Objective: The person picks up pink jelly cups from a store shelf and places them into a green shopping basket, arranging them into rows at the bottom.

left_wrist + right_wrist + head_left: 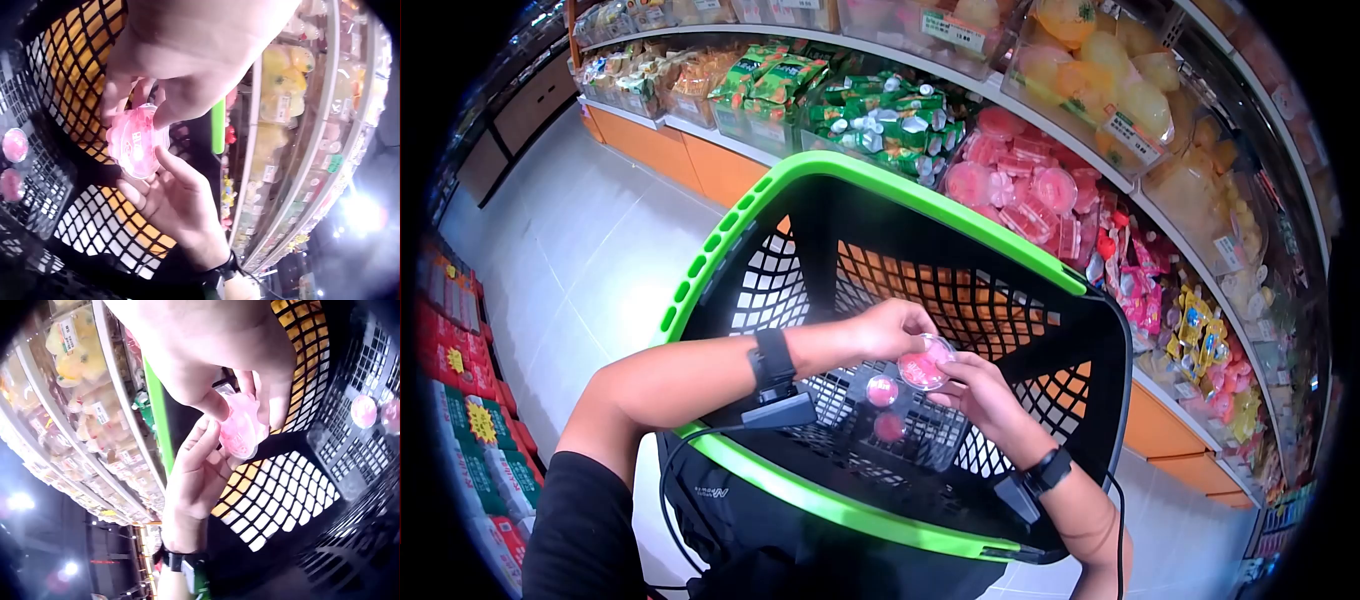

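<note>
Both hands hold one clear, round pack with pink contents (924, 364) above the black basket with a green rim (830, 508). The left hand (892, 330) grips its upper left edge, and the right hand (985, 395) pinches its right edge. In the left wrist view the pink pack (136, 142) has a scalloped outline and white print, between the left hand (181, 69) above and the right hand (181, 206) below. The right wrist view shows the pack (240, 428) tilted between finger and thumb. Two more pink packs (882, 390) lie on the basket floor.
Beyond the basket, a shelf holds many pink packs (1025, 185), green bags (775, 80) and yellow-packed goods (1100, 75). Orange panels (725, 172) run beneath it. Red and green boxes (495, 450) stand at the left, across the tiled floor (585, 230).
</note>
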{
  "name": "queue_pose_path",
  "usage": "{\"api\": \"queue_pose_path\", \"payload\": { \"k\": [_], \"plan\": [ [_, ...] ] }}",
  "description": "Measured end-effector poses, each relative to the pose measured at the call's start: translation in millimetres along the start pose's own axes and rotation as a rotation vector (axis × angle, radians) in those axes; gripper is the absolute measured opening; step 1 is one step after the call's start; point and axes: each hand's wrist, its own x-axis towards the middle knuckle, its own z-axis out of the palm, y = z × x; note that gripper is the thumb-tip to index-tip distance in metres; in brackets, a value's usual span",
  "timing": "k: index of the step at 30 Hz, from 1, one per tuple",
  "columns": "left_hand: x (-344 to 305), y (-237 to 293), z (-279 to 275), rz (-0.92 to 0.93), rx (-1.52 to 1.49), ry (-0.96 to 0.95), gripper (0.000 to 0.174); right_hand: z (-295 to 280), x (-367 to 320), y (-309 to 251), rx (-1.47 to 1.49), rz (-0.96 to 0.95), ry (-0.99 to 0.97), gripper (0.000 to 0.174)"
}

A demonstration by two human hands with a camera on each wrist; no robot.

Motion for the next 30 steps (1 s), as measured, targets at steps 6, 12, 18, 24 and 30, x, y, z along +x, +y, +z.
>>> {"api": "queue_pose_path", "payload": {
  "k": [6,12,18,24,30],
  "plan": [
    [24.8,-59.8,11.3,-0.381,0.142,0.001,0.021,-42.5,62.4,58.9,-0.272,0.225,-0.028,0.021],
    [68.7,-131.5,13.2,-0.438,0.258,-0.099,0.015,-48.7,137.4,106.8,-0.476,0.298,0.019,0.015],
    [76.1,-199.5,27.2,-0.383,0.357,-0.148,0.017,-75.5,192.4,179.7,-0.815,0.229,0.176,0.010],
    [94.1,-246.6,36.8,-0.459,0.323,-0.198,0.024,-68.6,181.4,191.0,-0.781,0.177,0.298,0.018],
    [85.4,-234.0,26.7,-0.446,0.208,-0.226,0.032,-53.9,150.2,156.8,-0.692,0.149,0.107,0.038]
  ]
}}
